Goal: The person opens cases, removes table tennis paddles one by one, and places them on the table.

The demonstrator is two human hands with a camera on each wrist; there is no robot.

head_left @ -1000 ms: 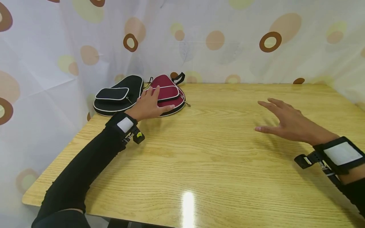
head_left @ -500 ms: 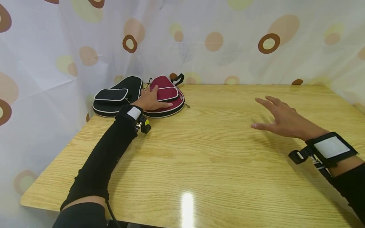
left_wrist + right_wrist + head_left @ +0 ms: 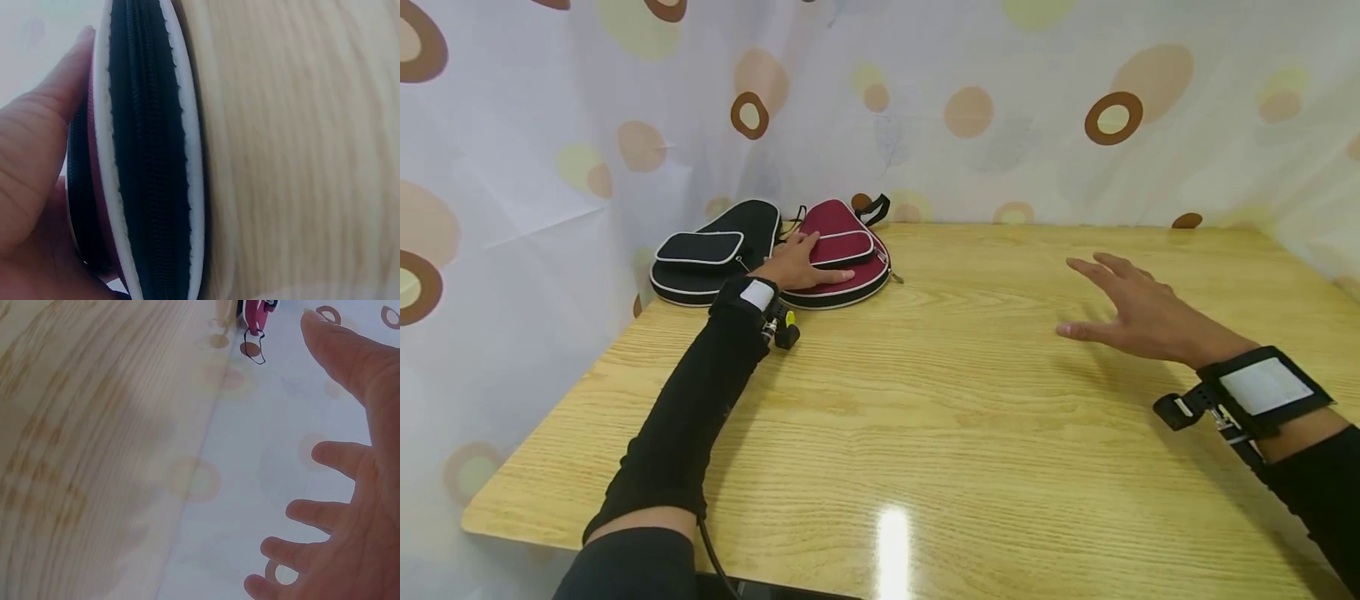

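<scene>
Left arm extends forward; left hand lies spread across red case, ungripped. Right hand hovers, fingers parted, empty, above table.

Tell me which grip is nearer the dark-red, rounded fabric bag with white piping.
Left. The left grip rests on the front of the dark-red bag; the right grip hovers over the pale wooden table, well to the right of the bag.
</scene>
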